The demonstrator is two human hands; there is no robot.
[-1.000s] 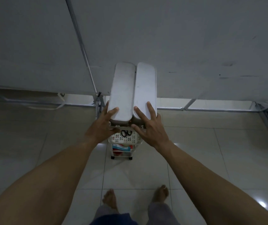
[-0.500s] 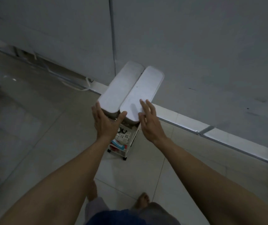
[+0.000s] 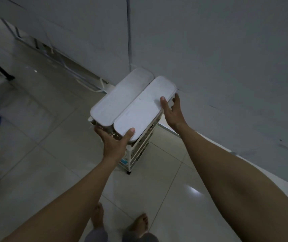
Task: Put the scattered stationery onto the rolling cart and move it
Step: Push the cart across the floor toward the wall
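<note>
White plastic rolling cart seems mid-move: left hand grips its near end, right hand rests loose-fingered on a white lidded box; next, steer steadily.

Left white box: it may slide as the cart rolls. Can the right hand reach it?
Probably yes: the right hand is at the neighbouring box, and nothing lies on it.

Single head-worn camera looks steeply down, close above the outstretched forearms.
</note>
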